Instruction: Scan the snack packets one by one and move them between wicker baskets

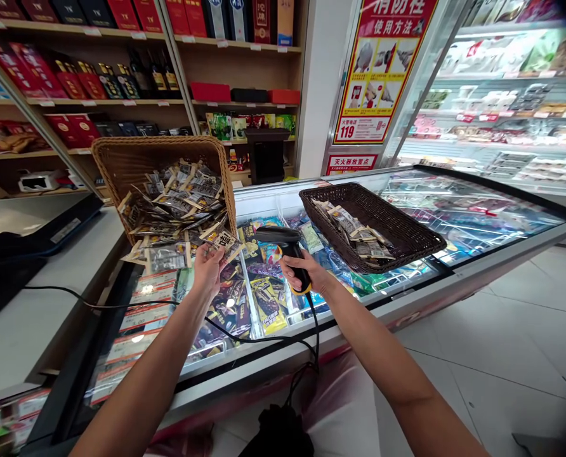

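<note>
In my left hand (pixel 209 266) is a small snack packet (pixel 226 241) with dark print, pinched at its near edge in front of the tan wicker basket (pixel 103 170). That basket is tipped toward me and piled with similar packets (pixel 181 193). My right hand (pixel 306 270) is wrapped round the handle of a black barcode scanner (pixel 279 235), its head pointing left toward the packet. To the right, a dark brown wicker basket (pixel 397 219) lies on the freezer glass with several packets (pixel 354 231) along its left side.
Beneath both hands is a glass-topped chest freezer (pixel 442 270) full of wrapped frozen goods. The scanner's black cable (pixel 264 338) loops across its front. A white counter (pixel 78 279) stands left; shelves of boxes and bottles (pixel 106 79) line the back, and a lit refrigerated case (pixel 497 114) stands right.
</note>
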{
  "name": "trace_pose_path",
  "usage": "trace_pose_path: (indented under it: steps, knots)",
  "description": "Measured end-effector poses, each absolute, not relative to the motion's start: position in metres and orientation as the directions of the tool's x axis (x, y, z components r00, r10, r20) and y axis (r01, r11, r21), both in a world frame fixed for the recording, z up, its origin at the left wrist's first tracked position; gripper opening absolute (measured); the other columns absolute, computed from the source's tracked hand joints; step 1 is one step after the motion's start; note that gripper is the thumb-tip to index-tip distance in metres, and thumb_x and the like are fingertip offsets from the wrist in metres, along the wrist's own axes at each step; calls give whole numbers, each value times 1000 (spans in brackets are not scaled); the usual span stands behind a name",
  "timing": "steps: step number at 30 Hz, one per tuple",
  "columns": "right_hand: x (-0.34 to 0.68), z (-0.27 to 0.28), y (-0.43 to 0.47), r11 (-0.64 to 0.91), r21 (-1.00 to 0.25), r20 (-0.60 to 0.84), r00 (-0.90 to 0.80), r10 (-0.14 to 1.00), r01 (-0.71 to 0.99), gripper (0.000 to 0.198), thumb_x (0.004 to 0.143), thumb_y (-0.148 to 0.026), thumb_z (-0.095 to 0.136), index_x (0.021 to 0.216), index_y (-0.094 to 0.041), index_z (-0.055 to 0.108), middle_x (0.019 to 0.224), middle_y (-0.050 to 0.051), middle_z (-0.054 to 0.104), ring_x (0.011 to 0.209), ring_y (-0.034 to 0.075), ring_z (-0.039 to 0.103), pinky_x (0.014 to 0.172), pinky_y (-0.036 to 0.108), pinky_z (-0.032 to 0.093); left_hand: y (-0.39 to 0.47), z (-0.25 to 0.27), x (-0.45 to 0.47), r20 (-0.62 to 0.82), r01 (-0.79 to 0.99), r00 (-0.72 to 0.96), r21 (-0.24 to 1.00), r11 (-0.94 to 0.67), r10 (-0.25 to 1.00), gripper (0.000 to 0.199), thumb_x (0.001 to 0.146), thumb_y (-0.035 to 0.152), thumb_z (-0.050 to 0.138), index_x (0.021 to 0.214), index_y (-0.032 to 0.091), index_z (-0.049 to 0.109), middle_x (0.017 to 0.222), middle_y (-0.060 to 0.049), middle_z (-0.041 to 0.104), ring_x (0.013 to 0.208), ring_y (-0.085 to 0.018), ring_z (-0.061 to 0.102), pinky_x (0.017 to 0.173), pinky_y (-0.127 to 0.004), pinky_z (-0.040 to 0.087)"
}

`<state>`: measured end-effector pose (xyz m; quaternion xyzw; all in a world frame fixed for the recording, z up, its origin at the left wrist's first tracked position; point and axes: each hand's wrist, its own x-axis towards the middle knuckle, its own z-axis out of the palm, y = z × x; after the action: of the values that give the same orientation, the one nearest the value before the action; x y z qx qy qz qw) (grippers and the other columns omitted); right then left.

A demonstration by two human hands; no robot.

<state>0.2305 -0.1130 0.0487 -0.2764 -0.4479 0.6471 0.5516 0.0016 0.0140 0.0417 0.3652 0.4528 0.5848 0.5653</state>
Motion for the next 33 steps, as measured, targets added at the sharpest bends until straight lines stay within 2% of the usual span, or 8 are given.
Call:
trace_pose_path:
  steps: [3,12,16,20,22,26,29,33]
  knots:
    - [230,47,-113,-4,-894,109,-224,968,-449,48,79,-51,87,103,-18,61,59,-11,51,35,5,41,33,19,36,9,39,-3,-73,-330,-74,943,44,995,49,60,26,93,94,25,57,76,7,64,67,-10,62,68,-23,54]
    - [227,50,-114,-22,-905,67,-194,979,-425,49,76,-51,89,101,-19,61,56,-11,52,35,6,42,33,19,37,8,36,-9,-75,-380,-32,923,57,997,47,64,32,98,92,24,60,72,9,60,62,-8,55,66,-21,54]
    - [227,50,-114,-65,-922,9,-189,982,-382,50,75,-53,90,93,-20,58,55,-10,53,34,7,43,32,20,36,8,37,-8,-103,-455,-1,886,91,995,36,75,21,93,91,23,61,71,9,60,59,-7,55,65,-19,54]
    - [227,50,-113,-71,-923,2,-190,982,-378,51,74,-53,91,95,-20,58,54,-10,54,33,7,44,32,19,36,8,44,-5,-137,-568,56,810,144,989,19,92,10,73,87,21,60,77,4,66,65,-9,63,68,-21,56]
    - [226,50,-112,-66,-921,6,-183,983,-383,51,74,-53,91,95,-20,58,54,-10,54,33,7,44,32,19,36,6,49,-5,-146,-609,100,773,177,984,12,100,21,66,89,21,63,77,1,66,66,-12,65,66,-24,58]
    - [226,50,-113,-63,-919,7,-177,984,-389,53,72,-54,92,96,-20,58,54,-11,53,34,7,43,32,19,35,1,58,-7,-163,-678,235,679,282,958,50,103,64,53,94,17,70,70,-3,62,57,-14,60,51,-25,52]
    - [226,50,-114,-70,-918,2,-179,984,-391,55,72,-54,92,99,-20,58,55,-11,53,34,7,42,32,20,36,-1,60,-7,-167,-712,274,627,316,947,50,103,63,56,99,16,72,73,-5,68,61,-15,66,60,-29,59]
    - [227,46,-112,-57,-923,8,-167,986,-381,52,75,-54,91,95,-20,57,56,-11,53,35,6,44,33,19,35,3,55,-3,-226,-650,120,718,248,967,33,108,43,56,102,17,74,92,-7,80,78,-19,76,81,-38,67]
